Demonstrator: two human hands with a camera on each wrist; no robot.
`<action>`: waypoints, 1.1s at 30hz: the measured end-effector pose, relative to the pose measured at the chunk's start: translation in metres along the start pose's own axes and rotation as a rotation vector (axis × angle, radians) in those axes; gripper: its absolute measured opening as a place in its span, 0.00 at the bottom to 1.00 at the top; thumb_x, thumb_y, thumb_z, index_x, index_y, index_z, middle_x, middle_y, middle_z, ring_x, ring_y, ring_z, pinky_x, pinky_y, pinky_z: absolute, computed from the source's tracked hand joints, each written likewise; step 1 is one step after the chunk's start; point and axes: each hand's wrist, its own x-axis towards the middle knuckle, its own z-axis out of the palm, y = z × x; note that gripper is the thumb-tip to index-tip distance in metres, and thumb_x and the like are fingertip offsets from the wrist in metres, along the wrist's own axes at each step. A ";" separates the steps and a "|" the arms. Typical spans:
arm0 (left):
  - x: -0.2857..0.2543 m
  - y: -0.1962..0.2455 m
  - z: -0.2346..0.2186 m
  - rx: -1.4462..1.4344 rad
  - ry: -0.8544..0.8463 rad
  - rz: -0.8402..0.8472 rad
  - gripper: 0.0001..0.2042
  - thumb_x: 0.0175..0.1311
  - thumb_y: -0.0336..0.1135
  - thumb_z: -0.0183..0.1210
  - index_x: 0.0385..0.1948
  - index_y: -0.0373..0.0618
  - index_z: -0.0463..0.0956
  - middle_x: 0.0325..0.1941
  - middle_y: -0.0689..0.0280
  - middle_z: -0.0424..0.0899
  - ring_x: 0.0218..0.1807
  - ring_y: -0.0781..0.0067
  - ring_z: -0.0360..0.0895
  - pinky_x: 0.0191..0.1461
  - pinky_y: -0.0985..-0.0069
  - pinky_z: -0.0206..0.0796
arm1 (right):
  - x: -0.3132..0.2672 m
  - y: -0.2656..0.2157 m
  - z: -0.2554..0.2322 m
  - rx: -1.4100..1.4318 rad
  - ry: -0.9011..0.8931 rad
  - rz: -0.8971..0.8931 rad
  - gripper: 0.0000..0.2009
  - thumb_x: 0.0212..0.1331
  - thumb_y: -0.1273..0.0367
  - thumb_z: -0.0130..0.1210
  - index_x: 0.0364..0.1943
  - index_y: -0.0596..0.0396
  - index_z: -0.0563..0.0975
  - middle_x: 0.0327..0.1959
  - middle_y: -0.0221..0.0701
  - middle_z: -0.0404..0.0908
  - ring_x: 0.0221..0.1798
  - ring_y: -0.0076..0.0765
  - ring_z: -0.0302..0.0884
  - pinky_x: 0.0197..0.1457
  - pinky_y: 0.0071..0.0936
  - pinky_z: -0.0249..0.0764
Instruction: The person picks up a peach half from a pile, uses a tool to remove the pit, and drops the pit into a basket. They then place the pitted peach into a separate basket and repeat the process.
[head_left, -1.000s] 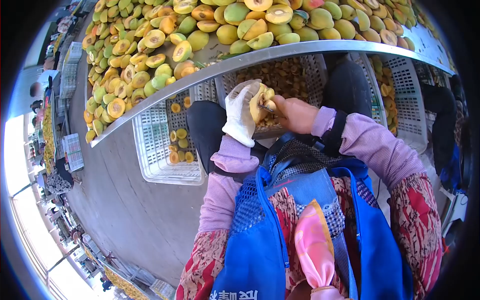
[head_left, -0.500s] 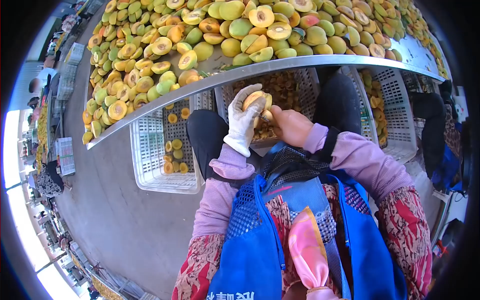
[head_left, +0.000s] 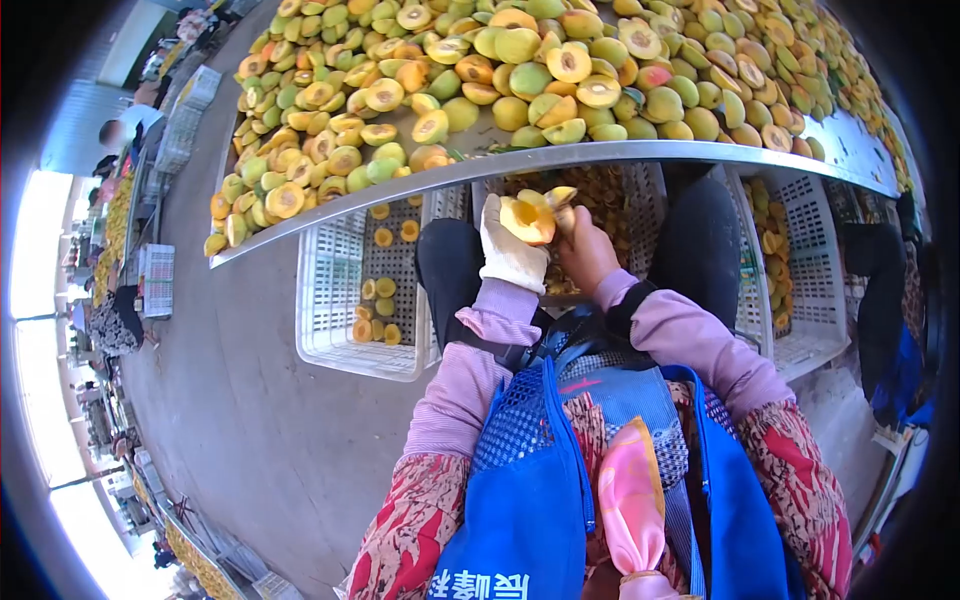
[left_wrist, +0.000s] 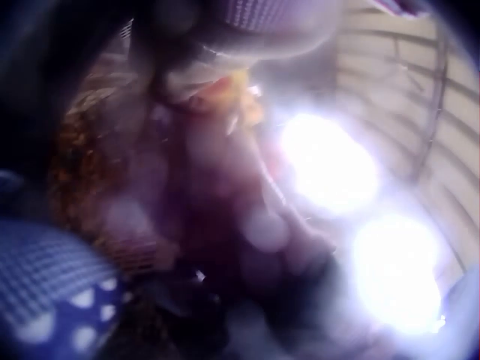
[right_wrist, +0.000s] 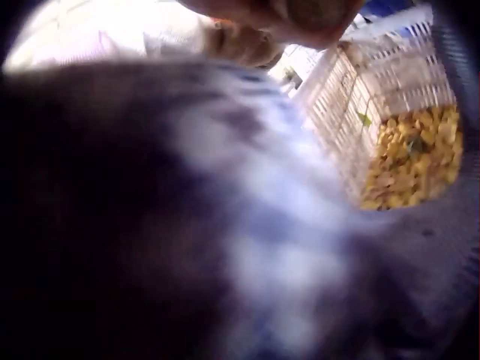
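My left hand [head_left: 512, 245], in a white glove, holds a peach half [head_left: 527, 222] with its hollow orange cut face turned up. Right beside it, a second yellow piece of peach [head_left: 561, 195] shows at the fingertips of my bare right hand [head_left: 588, 248]. The right fingers are curled round a small metal tool, mostly hidden in the hand; a thin glint [left_wrist: 232, 124] shows by the fruit in the left wrist view. Both hands meet above a crate [head_left: 640, 195] of brownish-orange scraps, between the knees.
A metal-edged table [head_left: 560, 155] heaped with whole and halved peaches [head_left: 480, 75] stands in front. To the left, a white crate [head_left: 360, 355] contains several peach halves. Another crate [head_left: 815, 250] with yellow pieces stands right of the knee. Grey floor [head_left: 250, 400] spreads at left.
The peach between my hands has come apart: one half lies cut face up in the left hand, another piece is at the right fingertips. The head view has shifted, moving the scene rightward and down.
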 end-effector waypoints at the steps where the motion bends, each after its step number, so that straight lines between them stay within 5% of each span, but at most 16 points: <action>1: -0.015 0.012 0.006 -0.020 -0.074 0.037 0.18 0.62 0.54 0.46 0.40 0.50 0.69 0.41 0.65 0.76 0.41 0.65 0.75 0.44 0.67 0.69 | -0.002 0.003 0.003 0.157 0.124 -0.137 0.16 0.49 0.70 0.52 0.39 0.56 0.61 0.30 0.52 0.75 0.36 0.61 0.73 0.37 0.47 0.68; 4: -0.041 0.074 0.010 0.052 -0.242 0.291 0.20 0.59 0.51 0.53 0.46 0.48 0.68 0.42 0.63 0.75 0.44 0.65 0.74 0.45 0.66 0.69 | -0.004 0.008 -0.009 0.152 0.006 -0.072 0.15 0.50 0.70 0.52 0.39 0.56 0.60 0.29 0.51 0.75 0.37 0.61 0.73 0.37 0.48 0.67; 6: -0.050 0.109 0.017 0.728 0.133 0.982 0.21 0.56 0.45 0.59 0.48 0.44 0.68 0.44 0.59 0.75 0.44 0.62 0.74 0.46 0.64 0.68 | -0.006 0.006 -0.017 0.114 0.029 -0.111 0.12 0.54 0.69 0.51 0.38 0.55 0.61 0.30 0.49 0.76 0.35 0.60 0.73 0.36 0.45 0.70; 7: -0.052 0.120 0.015 0.731 0.134 0.981 0.21 0.56 0.45 0.59 0.48 0.44 0.68 0.44 0.59 0.75 0.44 0.62 0.74 0.46 0.64 0.68 | -0.008 -0.001 -0.022 0.028 0.006 -0.092 0.12 0.54 0.68 0.51 0.38 0.54 0.61 0.29 0.48 0.76 0.33 0.59 0.73 0.35 0.46 0.70; 9: -0.055 0.133 0.014 1.782 0.558 1.811 0.21 0.54 0.42 0.61 0.47 0.41 0.70 0.43 0.56 0.76 0.44 0.57 0.75 0.48 0.63 0.67 | -0.010 -0.011 -0.024 -0.097 0.029 -0.131 0.11 0.55 0.65 0.50 0.36 0.51 0.62 0.23 0.44 0.76 0.28 0.57 0.74 0.30 0.48 0.69; 11: -0.066 0.100 0.035 1.582 -0.028 1.166 0.23 0.50 0.46 0.63 0.44 0.41 0.73 0.43 0.53 0.78 0.47 0.53 0.75 0.52 0.64 0.65 | -0.013 -0.010 -0.022 -0.108 0.050 -0.224 0.10 0.55 0.66 0.49 0.36 0.51 0.62 0.23 0.43 0.76 0.27 0.55 0.74 0.29 0.47 0.69; 14: -0.027 0.057 0.013 1.643 -0.552 0.794 0.20 0.54 0.45 0.59 0.43 0.41 0.74 0.41 0.53 0.79 0.46 0.53 0.75 0.49 0.67 0.67 | -0.009 -0.010 -0.023 -0.154 0.089 -0.353 0.09 0.54 0.67 0.48 0.35 0.51 0.62 0.21 0.42 0.75 0.25 0.53 0.74 0.27 0.46 0.70; 15: -0.025 0.047 0.017 1.613 -0.562 0.669 0.16 0.56 0.31 0.60 0.46 0.37 0.73 0.41 0.56 0.79 0.44 0.68 0.77 0.46 0.78 0.68 | -0.009 -0.009 -0.023 -0.186 0.093 -0.363 0.09 0.54 0.67 0.48 0.35 0.51 0.61 0.20 0.41 0.74 0.24 0.53 0.74 0.26 0.46 0.70; 18: -0.022 0.038 0.022 1.885 -0.654 1.221 0.09 0.56 0.34 0.57 0.35 0.39 0.76 0.32 0.57 0.80 0.38 0.60 0.78 0.42 0.69 0.69 | -0.013 -0.003 -0.024 -0.190 -0.017 -0.248 0.10 0.53 0.68 0.49 0.35 0.52 0.61 0.21 0.43 0.75 0.24 0.55 0.74 0.27 0.47 0.69; 22: -0.012 0.036 0.027 2.196 -0.719 1.267 0.06 0.55 0.35 0.55 0.28 0.44 0.76 0.27 0.60 0.78 0.33 0.57 0.76 0.38 0.65 0.68 | -0.012 0.007 -0.015 -0.019 -0.197 -0.194 0.11 0.54 0.68 0.48 0.36 0.56 0.61 0.24 0.48 0.76 0.26 0.59 0.74 0.30 0.52 0.69; 24: 0.001 0.029 0.017 2.326 -0.963 1.142 0.05 0.54 0.35 0.53 0.25 0.47 0.74 0.24 0.61 0.76 0.30 0.58 0.75 0.35 0.65 0.66 | -0.014 0.015 -0.010 -0.062 -0.284 -0.191 0.11 0.53 0.68 0.49 0.36 0.55 0.62 0.25 0.48 0.77 0.27 0.58 0.75 0.30 0.51 0.69; 25: 0.003 0.023 0.015 2.424 -0.945 0.831 0.08 0.56 0.38 0.53 0.29 0.45 0.75 0.27 0.59 0.78 0.35 0.56 0.76 0.37 0.65 0.67 | -0.015 0.017 -0.009 -0.110 -0.369 -0.188 0.10 0.52 0.69 0.49 0.36 0.55 0.63 0.26 0.48 0.77 0.28 0.56 0.76 0.31 0.50 0.70; 26: 0.006 0.019 0.013 2.425 -0.951 0.830 0.08 0.56 0.38 0.53 0.29 0.45 0.75 0.27 0.59 0.78 0.35 0.56 0.76 0.37 0.65 0.67 | -0.012 0.018 -0.010 -0.108 -0.367 -0.185 0.10 0.52 0.69 0.49 0.36 0.55 0.63 0.26 0.48 0.77 0.28 0.56 0.76 0.31 0.50 0.70; 28: 0.007 0.014 0.017 2.029 -0.554 0.812 0.11 0.57 0.40 0.53 0.34 0.42 0.76 0.33 0.54 0.79 0.39 0.54 0.76 0.40 0.67 0.68 | -0.007 0.010 -0.023 -0.207 -0.196 -0.088 0.10 0.51 0.69 0.50 0.35 0.54 0.64 0.26 0.47 0.77 0.30 0.53 0.77 0.30 0.47 0.71; 30: 0.019 0.010 0.008 1.421 -0.523 0.332 0.17 0.62 0.47 0.52 0.41 0.41 0.75 0.35 0.65 0.78 0.35 0.73 0.74 0.40 0.76 0.67 | 0.003 0.008 -0.033 -0.271 -0.194 -0.080 0.09 0.51 0.70 0.49 0.34 0.53 0.64 0.26 0.46 0.77 0.30 0.51 0.77 0.29 0.45 0.71; 33: 0.015 -0.007 0.007 1.046 -0.311 0.209 0.13 0.64 0.40 0.52 0.42 0.42 0.74 0.37 0.69 0.77 0.37 0.80 0.71 0.43 0.81 0.65 | 0.007 0.014 -0.030 -0.259 -0.036 -0.200 0.07 0.52 0.73 0.46 0.35 0.51 0.64 0.26 0.43 0.76 0.29 0.52 0.77 0.27 0.44 0.71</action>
